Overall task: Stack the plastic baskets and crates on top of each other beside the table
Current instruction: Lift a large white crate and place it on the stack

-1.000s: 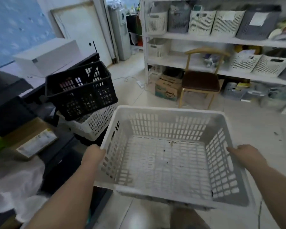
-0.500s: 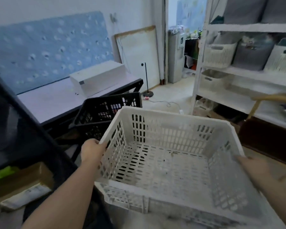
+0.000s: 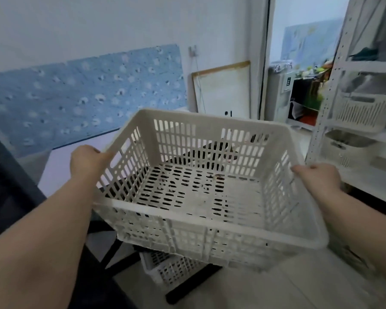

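A: Why are we holding the white crate (image 3: 201,188) out in front like this, filling the middle of the frame?

B: We are gripping it by its two short sides so it is staying level while it hangs over the stack. Through the slots in its floor and far wall we are seeing the black crate (image 3: 212,152), and below its near wall, at the lower centre, a corner of a white basket (image 3: 165,269) is poking out. We judge that those are the pile, and that ours is going on top.

A: And the hands?

B: The left hand (image 3: 86,162) is closing over the rim at the left side, thumb lying along the top edge and the fingers hidden outside the wall. The right hand (image 3: 319,178) is wrapping the right rim the same way. Both forearms are reaching forward from the lower corners, nearly straight, wrists level.

A: Where is the pile sitting?

B: Just beside the pale surface (image 3: 60,166) at centre left, under the blue panel (image 3: 85,94). The white shelving (image 3: 334,90) with its own baskets is standing at the right edge.

A: Is the crate touching anything yet?

B: We cannot tell; its underside is hidden.
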